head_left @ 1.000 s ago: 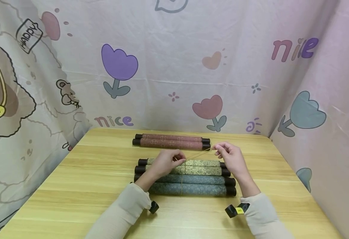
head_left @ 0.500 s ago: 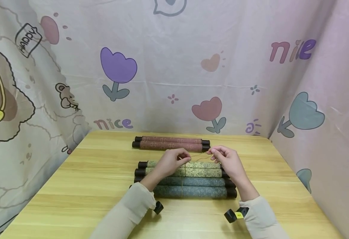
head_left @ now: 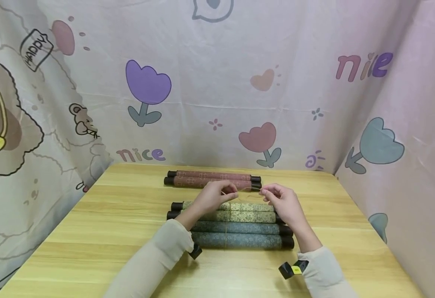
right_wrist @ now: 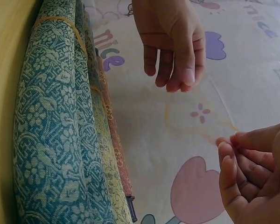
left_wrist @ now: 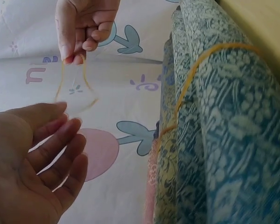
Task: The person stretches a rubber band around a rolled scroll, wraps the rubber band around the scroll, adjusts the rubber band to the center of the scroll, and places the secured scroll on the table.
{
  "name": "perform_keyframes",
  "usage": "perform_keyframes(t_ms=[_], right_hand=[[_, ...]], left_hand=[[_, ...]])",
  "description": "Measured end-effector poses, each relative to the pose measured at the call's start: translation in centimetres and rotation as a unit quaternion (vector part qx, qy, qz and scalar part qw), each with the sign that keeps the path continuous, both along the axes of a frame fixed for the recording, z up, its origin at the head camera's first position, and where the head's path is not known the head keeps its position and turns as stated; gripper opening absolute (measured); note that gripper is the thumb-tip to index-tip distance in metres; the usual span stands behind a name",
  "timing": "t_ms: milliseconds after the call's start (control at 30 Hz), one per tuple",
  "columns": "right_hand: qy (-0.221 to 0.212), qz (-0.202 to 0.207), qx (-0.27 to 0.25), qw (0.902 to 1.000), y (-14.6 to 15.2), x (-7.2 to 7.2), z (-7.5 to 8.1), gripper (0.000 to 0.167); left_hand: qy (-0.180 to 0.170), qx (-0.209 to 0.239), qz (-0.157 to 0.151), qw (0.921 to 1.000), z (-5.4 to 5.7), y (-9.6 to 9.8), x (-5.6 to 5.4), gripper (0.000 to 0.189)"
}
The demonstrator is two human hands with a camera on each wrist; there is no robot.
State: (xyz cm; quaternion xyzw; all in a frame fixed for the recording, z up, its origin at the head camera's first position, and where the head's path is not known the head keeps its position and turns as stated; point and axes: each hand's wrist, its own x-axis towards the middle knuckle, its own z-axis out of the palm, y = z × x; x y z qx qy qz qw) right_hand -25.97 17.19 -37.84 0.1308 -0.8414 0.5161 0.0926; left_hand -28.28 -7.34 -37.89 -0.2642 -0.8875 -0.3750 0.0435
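Note:
Between the hands a thin yellow rubber band (left_wrist: 59,86) hangs as a loose loop. My right hand (head_left: 284,203) pinches one end of it between thumb and forefinger. At the other end, my left hand (head_left: 211,198) holds the loop at its thumb and forefinger tips, the other fingers loosely bent. Both hands are above a pair of yellow patterned scrolls (head_left: 256,217) with dark end knobs. Nearer lies a pair of blue patterned scrolls (head_left: 252,240). A band (head_left: 225,238) runs round the blue pair, another band (head_left: 230,210) round the yellow pair.
Behind the hands, two red patterned scrolls (head_left: 191,181) lie side by side on the wooden table (head_left: 120,231). A printed curtain (head_left: 202,62) stands along the table's back and sides. Black wrist cameras (head_left: 290,270) stick out at the sleeves.
The hands have come closer together, the right moving left and the left moving right. The band, stretched taut a second ago, now hangs slack as an open loop.

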Motion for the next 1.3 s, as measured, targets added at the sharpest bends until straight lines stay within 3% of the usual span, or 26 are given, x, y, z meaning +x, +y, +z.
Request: perform_keyframes(t_ms=[167, 367, 633, 1033, 1300], right_hand=[[0.013, -0.018, 0.029, 0.9993, 0.3, 0.1, -0.3, 0.020], [0.023, -0.039, 0.071, 0.9965, 0.8, 0.1, -0.4, 0.017], [0.061, -0.057, 0.128, 0.9882, 1.0, 0.2, -0.5, 0.018], [0.088, -0.070, 0.178, 0.9777, 0.9, 0.1, -0.2, 0.021], [0.090, -0.076, 0.183, 0.9760, 0.7, 0.1, 0.0, 0.015]], left_hand=[[0.004, -0.035, 0.010, 0.9993, 0.3, -0.4, -0.8, 0.015], [0.012, -0.102, 0.020, 0.9945, 0.8, -1.0, -2.4, 0.016], [-0.017, -0.145, 0.016, 0.9891, 0.5, -1.4, -5.0, 0.016], [-0.025, -0.220, 0.025, 0.9748, 1.1, -2.3, -8.5, 0.018], [-0.016, -0.266, 0.040, 0.9630, 1.2, -2.4, -9.9, 0.023]])
